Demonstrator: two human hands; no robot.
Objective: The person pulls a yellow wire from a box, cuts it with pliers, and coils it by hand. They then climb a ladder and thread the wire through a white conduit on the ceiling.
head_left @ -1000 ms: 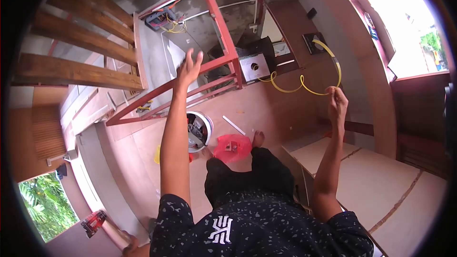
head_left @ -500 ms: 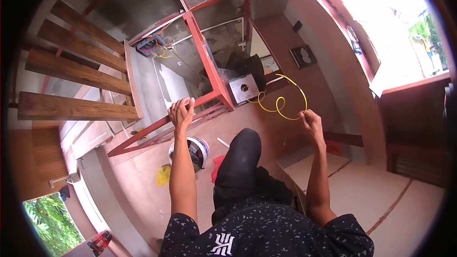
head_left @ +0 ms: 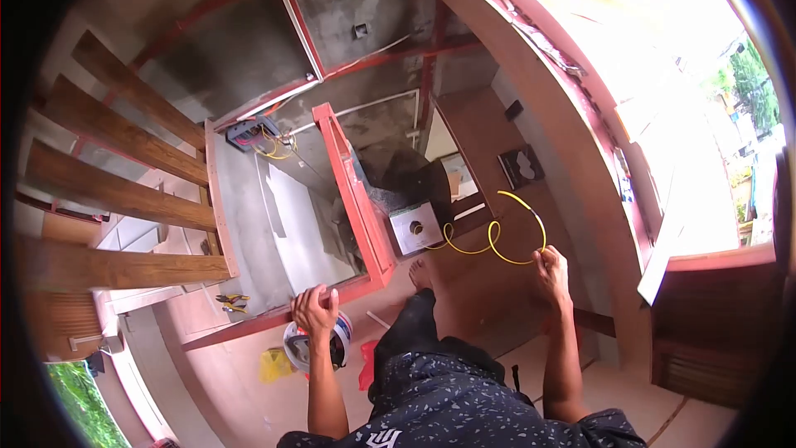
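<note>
My right hand (head_left: 550,274) is closed in a pinch on a yellow electrical wire (head_left: 471,252). The wire loops in loose curls from the round hole of a white box (head_left: 403,236), and its free end sticks up beyond my fingers. My left hand (head_left: 313,314) has its fingers over a red metal rail (head_left: 355,289) that edges a floor opening. Below that hand, a white bucket (head_left: 344,330) with dark contents is partly hidden by my forearm.
Pliers (head_left: 233,302) lie at the opening's left corner. A grey electrical box (head_left: 245,134) with loose wires hangs beyond the opening. Wooden slats (head_left: 124,199) rise on the left. A yellow bag (head_left: 275,365) and red bag (head_left: 366,365) lie near the bucket. A dark box (head_left: 520,168) sits at right.
My view has tilted up, so both hands appear lower. I stand more upright, and my bare foot now shows by the white box. Both hands keep their holds.
</note>
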